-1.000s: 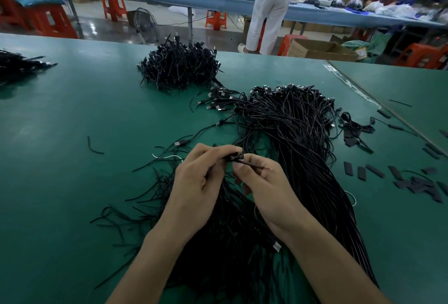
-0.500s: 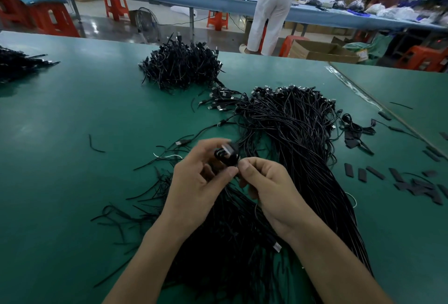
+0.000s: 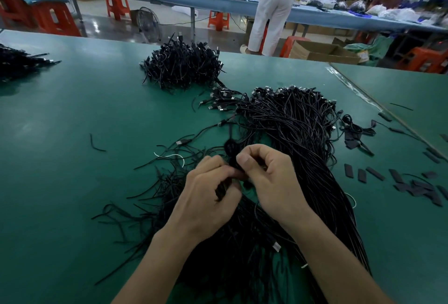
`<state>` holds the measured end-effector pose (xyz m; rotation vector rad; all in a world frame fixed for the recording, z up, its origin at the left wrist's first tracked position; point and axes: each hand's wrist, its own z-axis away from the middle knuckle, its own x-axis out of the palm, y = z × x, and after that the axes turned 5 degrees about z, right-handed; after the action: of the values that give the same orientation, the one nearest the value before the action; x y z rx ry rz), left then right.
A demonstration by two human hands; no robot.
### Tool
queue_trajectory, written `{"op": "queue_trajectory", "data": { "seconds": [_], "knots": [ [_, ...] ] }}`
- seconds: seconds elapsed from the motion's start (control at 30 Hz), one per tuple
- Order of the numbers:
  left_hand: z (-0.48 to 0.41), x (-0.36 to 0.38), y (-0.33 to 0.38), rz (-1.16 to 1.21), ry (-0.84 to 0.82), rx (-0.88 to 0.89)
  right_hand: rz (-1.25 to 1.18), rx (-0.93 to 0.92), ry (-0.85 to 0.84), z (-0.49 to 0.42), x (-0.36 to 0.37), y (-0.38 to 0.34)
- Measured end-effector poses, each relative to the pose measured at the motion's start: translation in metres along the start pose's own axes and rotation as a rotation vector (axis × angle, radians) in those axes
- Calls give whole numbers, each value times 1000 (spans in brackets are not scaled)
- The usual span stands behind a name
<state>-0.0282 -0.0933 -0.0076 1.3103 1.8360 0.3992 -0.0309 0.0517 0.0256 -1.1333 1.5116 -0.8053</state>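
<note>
A small coiled cable (image 3: 232, 155), blurred, is being held just above the near end of a heap of loose cables (image 3: 298, 134), pinched between 2 hands, apparently so its loops cannot spring apart. The left hand (image 3: 208, 194) is curling its fingers round the coil's lower part while the right hand (image 3: 271, 182) is nipping the top with thumb and bent fingers. Black strips (image 3: 363, 175) are lying within reach at right, probably as binders. A pile of bundled cables (image 3: 181, 66) is sitting far across the green table (image 3: 72, 134).
</note>
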Motion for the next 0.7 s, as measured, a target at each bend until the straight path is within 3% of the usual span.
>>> {"op": "queue_trajectory", "data": {
  "seconds": [0.2,0.27,0.4,0.53,0.7],
  "knots": [
    [-4,-6,6,539,-68,-516,243,-106,17,9,1,2],
    [-7,-9,5,673,-114,-615,301,-128,-32,14,5,5],
    [-9,-15,-4,620,-81,-491,198,-34,-109,20,11,15],
    [-6,-19,-11,619,-193,-472,14,162,-125,17,8,17],
    [-6,-23,-13,514,-223,-386,-289,409,-296,17,2,15]
  ]
}}
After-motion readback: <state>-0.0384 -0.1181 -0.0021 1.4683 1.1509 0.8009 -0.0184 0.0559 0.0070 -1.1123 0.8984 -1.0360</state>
